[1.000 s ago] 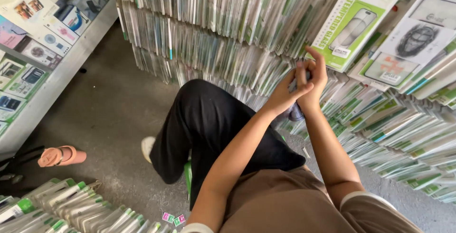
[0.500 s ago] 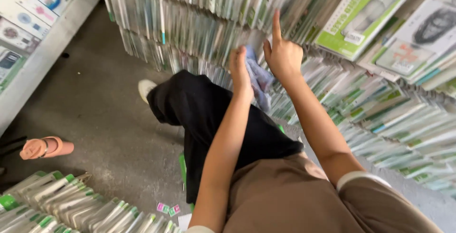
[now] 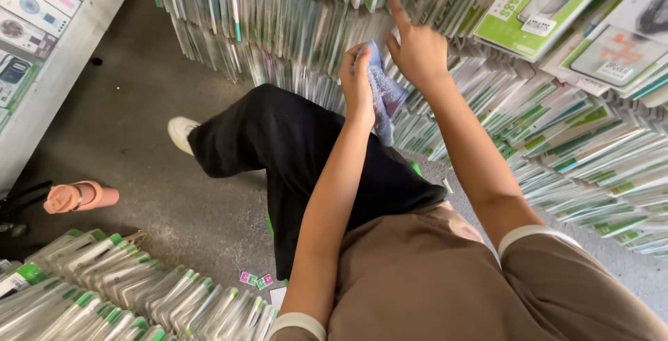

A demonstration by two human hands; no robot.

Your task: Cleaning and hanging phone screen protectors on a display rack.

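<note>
My left hand (image 3: 356, 76) grips a blue-grey cloth (image 3: 385, 99) that hangs down between my two hands, with a thin clear piece pinched at its top. My right hand (image 3: 416, 47) is raised beside it, index finger pointing up and touching the upright rows of green-and-white flat packages (image 3: 292, 28) stacked in front of me. My black-trousered leg (image 3: 292, 146) stretches out below, ending in a white shoe (image 3: 179, 132).
More package stacks slope away at the right (image 3: 591, 160) and lie in a row at the lower left (image 3: 125, 292). A peach-coloured bottle (image 3: 80, 197) lies on the grey floor. A grey shelf with boxed items (image 3: 42, 28) runs along the left. Small pink and green stickers (image 3: 256, 280) lie by my knee.
Both hands have risen toward the package wall. My right index finger, earlier curled by the left hand, now points up against the packages. The cloth has come into plain sight.
</note>
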